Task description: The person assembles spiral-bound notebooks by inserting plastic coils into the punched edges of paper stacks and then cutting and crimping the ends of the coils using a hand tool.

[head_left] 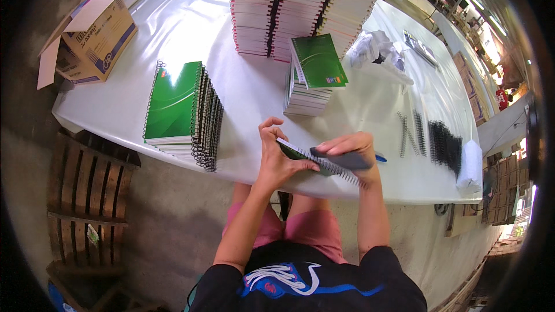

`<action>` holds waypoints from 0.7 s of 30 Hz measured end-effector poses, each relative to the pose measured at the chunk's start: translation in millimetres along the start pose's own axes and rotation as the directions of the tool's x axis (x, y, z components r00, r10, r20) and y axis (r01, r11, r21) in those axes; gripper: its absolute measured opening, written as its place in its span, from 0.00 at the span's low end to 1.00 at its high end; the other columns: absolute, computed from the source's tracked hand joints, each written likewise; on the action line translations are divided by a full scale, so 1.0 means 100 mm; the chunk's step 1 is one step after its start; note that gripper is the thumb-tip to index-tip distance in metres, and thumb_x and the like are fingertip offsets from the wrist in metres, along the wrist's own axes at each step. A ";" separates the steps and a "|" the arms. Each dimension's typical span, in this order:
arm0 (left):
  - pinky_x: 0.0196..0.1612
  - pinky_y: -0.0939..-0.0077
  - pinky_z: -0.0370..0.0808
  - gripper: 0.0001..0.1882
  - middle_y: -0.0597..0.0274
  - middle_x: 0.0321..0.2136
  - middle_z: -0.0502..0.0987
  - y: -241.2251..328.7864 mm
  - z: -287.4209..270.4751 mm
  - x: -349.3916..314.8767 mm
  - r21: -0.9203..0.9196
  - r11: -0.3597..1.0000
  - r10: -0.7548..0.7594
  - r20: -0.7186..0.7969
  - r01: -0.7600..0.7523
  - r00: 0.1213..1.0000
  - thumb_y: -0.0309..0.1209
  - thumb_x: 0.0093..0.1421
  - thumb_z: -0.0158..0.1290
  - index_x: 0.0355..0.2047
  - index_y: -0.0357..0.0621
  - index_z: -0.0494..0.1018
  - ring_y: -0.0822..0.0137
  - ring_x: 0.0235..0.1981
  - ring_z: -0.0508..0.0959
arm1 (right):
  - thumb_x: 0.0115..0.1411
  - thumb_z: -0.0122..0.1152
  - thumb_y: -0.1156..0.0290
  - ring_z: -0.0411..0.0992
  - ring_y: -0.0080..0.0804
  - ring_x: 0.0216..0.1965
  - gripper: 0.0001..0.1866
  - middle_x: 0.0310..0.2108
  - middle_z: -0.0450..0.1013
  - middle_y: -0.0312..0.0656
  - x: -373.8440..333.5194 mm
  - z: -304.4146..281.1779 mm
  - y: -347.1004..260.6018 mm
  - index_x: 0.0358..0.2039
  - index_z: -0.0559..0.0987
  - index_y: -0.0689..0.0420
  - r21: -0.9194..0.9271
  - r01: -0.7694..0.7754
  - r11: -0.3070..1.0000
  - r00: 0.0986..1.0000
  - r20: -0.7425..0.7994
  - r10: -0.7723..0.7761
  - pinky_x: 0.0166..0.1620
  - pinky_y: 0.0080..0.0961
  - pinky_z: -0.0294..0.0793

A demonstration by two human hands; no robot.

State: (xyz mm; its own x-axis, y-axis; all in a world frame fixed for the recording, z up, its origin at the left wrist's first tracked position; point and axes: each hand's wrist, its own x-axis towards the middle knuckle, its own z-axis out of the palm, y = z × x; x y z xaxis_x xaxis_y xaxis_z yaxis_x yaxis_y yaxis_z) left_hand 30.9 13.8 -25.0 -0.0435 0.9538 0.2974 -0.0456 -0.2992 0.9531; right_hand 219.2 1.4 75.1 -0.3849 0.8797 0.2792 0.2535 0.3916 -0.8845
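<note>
A notebook (293,151) with a green cover is held edge-up at the table's near side. My left hand (270,155) grips it, thumb along its lower part and fingers behind. A spiral coil (346,175) runs along its spine and sticks out past its right end. My right hand (354,143) is closed around a flat dark grey piece (347,160), which lies against the coil; its exact kind is unclear. Left of my hands stands a stack of coil-bound green notebooks (176,101). Ahead, a green-covered book (321,60) lies skewed on a stack of books (306,99).
Tall stacks of bound books (300,14) stand at the back. An open cardboard box (95,40) sits far left, crumpled white paper (378,52) back right. Loose black coils (444,143), a white packet (469,164) and a blue pen-like object (380,158) lie right. A wooden pallet (87,196) is lower left.
</note>
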 end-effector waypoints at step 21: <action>0.45 0.70 0.63 0.35 0.50 0.43 0.59 0.17 -0.02 -0.06 0.191 0.948 0.227 0.163 -0.256 0.960 0.42 0.43 0.68 0.40 0.38 0.58 0.61 0.44 0.62 | 0.43 0.52 0.87 0.74 0.41 0.44 0.22 0.41 0.76 0.48 -0.30 -0.61 0.29 0.39 0.81 0.58 -0.355 -0.315 0.880 0.890 -0.432 0.144 0.50 0.28 0.71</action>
State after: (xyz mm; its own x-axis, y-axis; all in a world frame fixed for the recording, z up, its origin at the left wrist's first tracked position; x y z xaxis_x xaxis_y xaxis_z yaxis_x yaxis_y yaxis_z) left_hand 28.3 2.5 -10.6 0.1104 0.8524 0.5111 0.1586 -0.5228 0.8376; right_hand 292.0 3.1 64.3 0.0773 0.9561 0.2826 0.6597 0.1634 -0.7335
